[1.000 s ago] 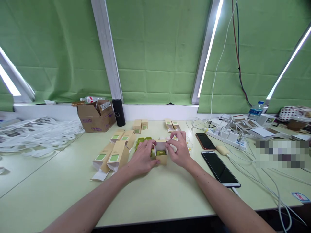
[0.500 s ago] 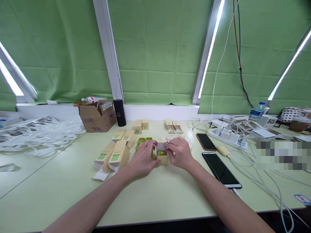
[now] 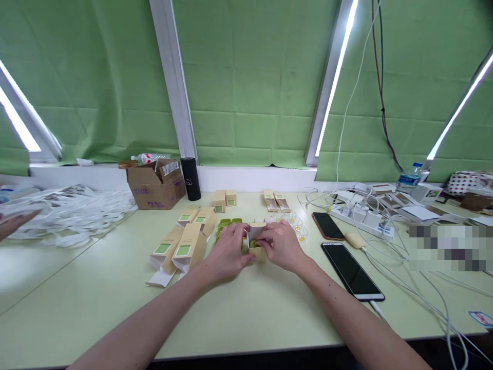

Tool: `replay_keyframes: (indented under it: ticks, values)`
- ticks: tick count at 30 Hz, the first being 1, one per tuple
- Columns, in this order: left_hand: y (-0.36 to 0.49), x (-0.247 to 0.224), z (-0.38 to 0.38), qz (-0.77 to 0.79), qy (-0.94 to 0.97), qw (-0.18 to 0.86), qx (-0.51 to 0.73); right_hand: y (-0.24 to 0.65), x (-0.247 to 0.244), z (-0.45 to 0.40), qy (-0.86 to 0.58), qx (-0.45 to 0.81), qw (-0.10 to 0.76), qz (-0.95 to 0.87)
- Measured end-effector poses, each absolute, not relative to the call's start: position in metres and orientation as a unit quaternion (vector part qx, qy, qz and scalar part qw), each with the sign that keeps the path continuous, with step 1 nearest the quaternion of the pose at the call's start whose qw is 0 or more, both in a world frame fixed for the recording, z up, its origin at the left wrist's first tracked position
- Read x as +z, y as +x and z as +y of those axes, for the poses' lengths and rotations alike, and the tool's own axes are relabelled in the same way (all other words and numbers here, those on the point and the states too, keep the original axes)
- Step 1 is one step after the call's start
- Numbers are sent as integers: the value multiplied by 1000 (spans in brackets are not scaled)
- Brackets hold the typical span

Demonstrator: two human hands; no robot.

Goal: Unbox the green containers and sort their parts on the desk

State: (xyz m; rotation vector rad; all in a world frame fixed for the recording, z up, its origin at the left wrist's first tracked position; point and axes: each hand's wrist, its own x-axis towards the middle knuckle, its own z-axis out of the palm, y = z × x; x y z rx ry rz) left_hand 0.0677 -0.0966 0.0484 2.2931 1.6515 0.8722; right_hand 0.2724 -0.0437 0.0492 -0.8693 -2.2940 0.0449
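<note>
A small tan box (image 3: 257, 254) stands open on the table, its white inner flap raised at the back and something green inside. My left hand (image 3: 230, 250) grips the box at its left side, the thumb at its front. The fingers of my right hand (image 3: 282, 244) are pinched together at the box opening, over the green piece; whether they hold it is hidden. Behind my left hand lie green containers (image 3: 225, 222). Clear round containers (image 3: 301, 234) are behind my right hand. Larger tan boxes with green labels (image 3: 191, 242) lie to the left.
Two phones (image 3: 352, 271) (image 3: 327, 226), a power strip (image 3: 362, 218) and loose cables are on the right. At the back left are a cardboard box (image 3: 156, 189) and a black cylinder (image 3: 190, 179). Another person's hand (image 3: 17, 222) is near white strips (image 3: 73, 213) at far left.
My right hand has moved slightly left, its fingers now down in the box opening over the green piece. Another person's hand has appeared at the far left. My left hand keeps its hold.
</note>
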Motion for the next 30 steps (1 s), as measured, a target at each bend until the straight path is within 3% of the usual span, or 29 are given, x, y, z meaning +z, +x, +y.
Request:
replay_keyframes:
  ticks: [11, 22, 30]
  values:
    - [67, 45, -94, 547, 785, 68, 283, 271, 54, -36, -383, 221, 343, -829]
    - [65, 45, -94, 550, 781, 62, 288, 266, 49, -42, -391, 122, 351, -842]
    - [68, 49, -95, 550, 775, 62, 306, 266, 45, -46, -398, 133, 399, -815]
